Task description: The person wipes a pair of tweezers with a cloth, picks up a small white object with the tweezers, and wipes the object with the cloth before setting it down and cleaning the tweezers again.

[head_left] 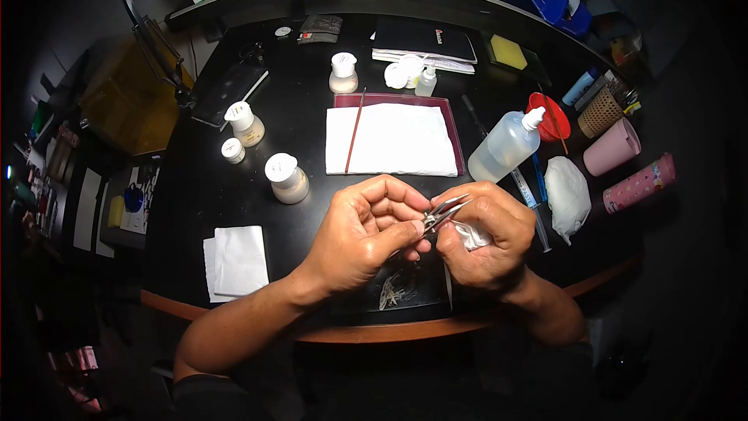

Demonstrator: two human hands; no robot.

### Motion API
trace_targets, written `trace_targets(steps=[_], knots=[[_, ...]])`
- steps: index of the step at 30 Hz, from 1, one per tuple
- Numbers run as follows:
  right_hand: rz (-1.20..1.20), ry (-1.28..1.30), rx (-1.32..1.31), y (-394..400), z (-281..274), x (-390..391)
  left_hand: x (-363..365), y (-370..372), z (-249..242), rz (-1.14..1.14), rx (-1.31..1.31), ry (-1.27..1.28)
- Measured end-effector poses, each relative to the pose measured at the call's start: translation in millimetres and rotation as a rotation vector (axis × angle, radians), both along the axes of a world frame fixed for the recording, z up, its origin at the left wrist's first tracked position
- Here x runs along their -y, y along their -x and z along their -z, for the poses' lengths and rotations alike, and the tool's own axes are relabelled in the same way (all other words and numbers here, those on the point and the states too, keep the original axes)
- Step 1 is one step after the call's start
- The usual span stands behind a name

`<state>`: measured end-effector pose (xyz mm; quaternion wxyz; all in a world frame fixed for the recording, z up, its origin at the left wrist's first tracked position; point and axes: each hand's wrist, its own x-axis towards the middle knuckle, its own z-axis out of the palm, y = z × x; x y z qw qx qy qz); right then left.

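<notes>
My left hand [362, 230] is closed in a pinch, thumb against fingertips, around something too small to make out. Facing it, my right hand [495, 226] grips a pair of metal tweezers [446, 210], whose one end meets the left fingertips. A crumpled white tissue [473, 235] is tucked inside the right palm. Below the hands, pale scraps [392, 292] lie on the black table, and a slim pale pointed piece [449, 290] shows under the right hand. Beyond the hands lies a folded white paper towel [401, 140] with a thin brush [355, 132] across it.
White-capped jars [287, 179] stand at left, near folded tissue [240, 261]. To the right are a squeeze bottle [505, 146], a labelled syringe [531, 203], a white wrapped bundle [567, 196], a red bowl [548, 118] and a pink cup [612, 146]. The wooden table edge [389, 333] runs in front.
</notes>
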<state>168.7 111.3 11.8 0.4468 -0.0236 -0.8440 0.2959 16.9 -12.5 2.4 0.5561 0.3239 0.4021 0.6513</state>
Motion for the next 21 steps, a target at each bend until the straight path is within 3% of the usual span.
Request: trace_targets(steps=[13,21], knots=[[0.094,0.010,0.082,-3.2,-1.1,-6.1,0.0,-3.7,-5.2,-0.092,0.014,0.011],[0.132,0.011,0.044,-0.9,-2.8,-5.3,-3.5,-2.8,1.2,-0.174,-0.147,-0.037]])
